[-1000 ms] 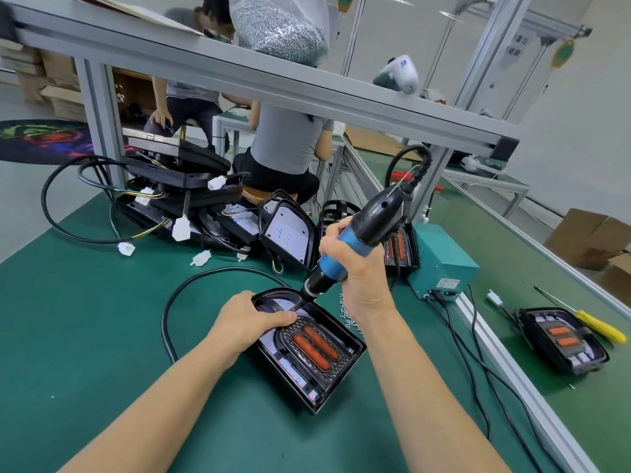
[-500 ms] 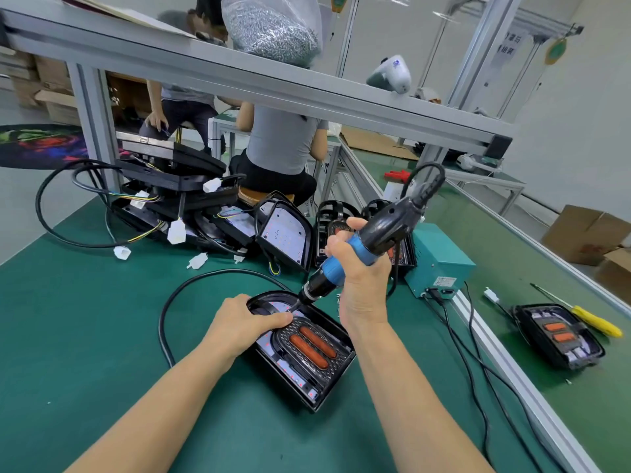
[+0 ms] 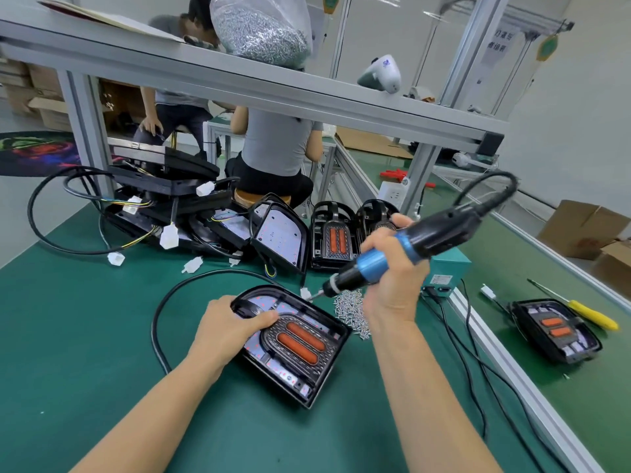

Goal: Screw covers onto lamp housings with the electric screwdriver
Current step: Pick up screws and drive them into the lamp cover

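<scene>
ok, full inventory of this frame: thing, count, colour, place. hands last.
lamp housing being worked on: 1, black with two orange strips, green mat, centre
finished lamp: 1, black and orange, far right of bench
upright lamps: 2, black, behind the screwdriver
stacked housings: several, black with wires and white plugs, back left
loose screws: pile, silver, right of the centre housing
bag of screws: 1, clear, top shelf
power box: 1, teal, right of centre
hand screwdriver: 1, yellow handle, far right
electric screwdriver: 1, black and blue, tip at the housing's far edge
left hand: rests on the housing's left end
right hand: grips the electric screwdriver
</scene>
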`<state>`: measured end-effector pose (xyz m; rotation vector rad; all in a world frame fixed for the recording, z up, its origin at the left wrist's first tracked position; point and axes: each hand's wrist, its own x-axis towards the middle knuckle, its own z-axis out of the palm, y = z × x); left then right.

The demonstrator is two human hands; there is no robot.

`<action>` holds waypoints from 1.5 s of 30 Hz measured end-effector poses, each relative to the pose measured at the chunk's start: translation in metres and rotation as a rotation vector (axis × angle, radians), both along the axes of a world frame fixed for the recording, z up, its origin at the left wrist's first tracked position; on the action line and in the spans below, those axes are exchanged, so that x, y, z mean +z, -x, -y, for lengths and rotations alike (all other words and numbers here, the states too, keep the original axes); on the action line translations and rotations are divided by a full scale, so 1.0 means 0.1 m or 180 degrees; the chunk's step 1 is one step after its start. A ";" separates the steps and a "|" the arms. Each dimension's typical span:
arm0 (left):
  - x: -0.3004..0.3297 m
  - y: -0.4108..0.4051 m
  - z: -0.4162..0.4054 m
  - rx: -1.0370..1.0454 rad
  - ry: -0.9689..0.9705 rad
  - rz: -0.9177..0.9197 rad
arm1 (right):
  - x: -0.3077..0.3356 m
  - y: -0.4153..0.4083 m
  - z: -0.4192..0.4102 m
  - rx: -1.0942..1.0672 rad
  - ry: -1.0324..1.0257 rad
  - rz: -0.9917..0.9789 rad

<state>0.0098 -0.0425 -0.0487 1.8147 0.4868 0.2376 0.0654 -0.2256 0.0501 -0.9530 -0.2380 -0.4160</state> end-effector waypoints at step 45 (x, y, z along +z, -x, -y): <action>0.30 -1.21 1.17 -0.2139 -0.3977 -0.1024 | -0.17 -0.07 0.86 -0.0644 0.0078 -0.0160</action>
